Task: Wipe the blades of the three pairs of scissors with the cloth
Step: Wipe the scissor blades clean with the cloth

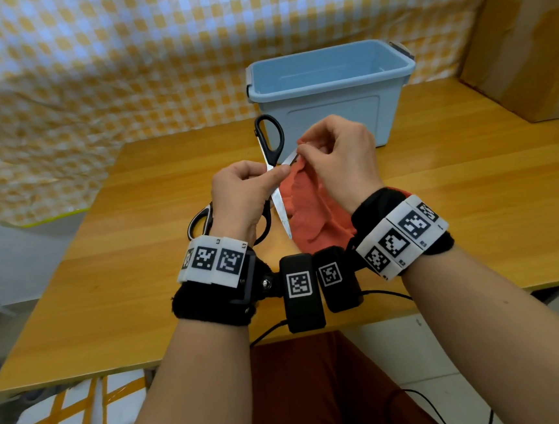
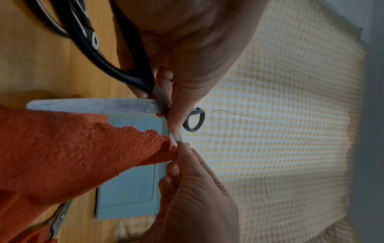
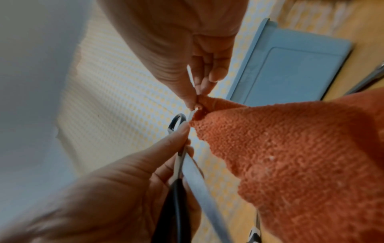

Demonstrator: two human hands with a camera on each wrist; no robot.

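Black-handled scissors are spread wide open above the wooden table. My left hand grips them near the pivot. One bare blade points down toward me. The other blade runs into the orange cloth, which my right hand pinches around it. In the left wrist view the bare blade lies above the cloth. A second pair with black-and-white handles lies on the table, partly hidden under my left wrist. A third pair shows at the cloth's edge.
An open, empty light-blue plastic bin stands just behind my hands. A cardboard box stands on the far right of the table. A yellow checked sheet hangs behind. The table's front edge lies just under my wrists.
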